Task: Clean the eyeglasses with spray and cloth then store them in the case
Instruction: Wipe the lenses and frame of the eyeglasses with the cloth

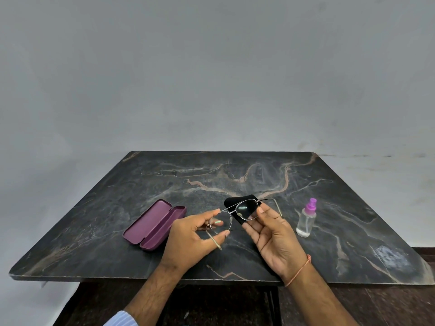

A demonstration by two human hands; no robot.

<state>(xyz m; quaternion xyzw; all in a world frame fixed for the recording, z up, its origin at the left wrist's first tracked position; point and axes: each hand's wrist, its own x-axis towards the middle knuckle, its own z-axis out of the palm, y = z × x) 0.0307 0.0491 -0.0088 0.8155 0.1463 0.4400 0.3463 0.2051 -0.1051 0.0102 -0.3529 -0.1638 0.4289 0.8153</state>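
The left hand (190, 234) pinches one lens rim of the eyeglasses (231, 215); the right hand (270, 229) pinches the black cloth (237, 202) around the other lens. Wiping seems underway; the open purple case (154, 225), beside the left fingers, awaits them.

Thin, shiny silver metal-wire eyeglasses (231, 214) with clear glossy lenses, one lens backed by a matt black soft cloth (237, 203). Open plum-purple hard case (154, 225), smooth with a satin, plastic-like sheen; small clear glossy plastic spray bottle (306, 221) topped by a matt lilac plastic nozzle. Dark marble-look table top (164, 175), polished smooth and faintly reflective, streaked with tan veins and a dull whitish scuffed patch near the right corner; plain matt grey wall (211, 78) behind.
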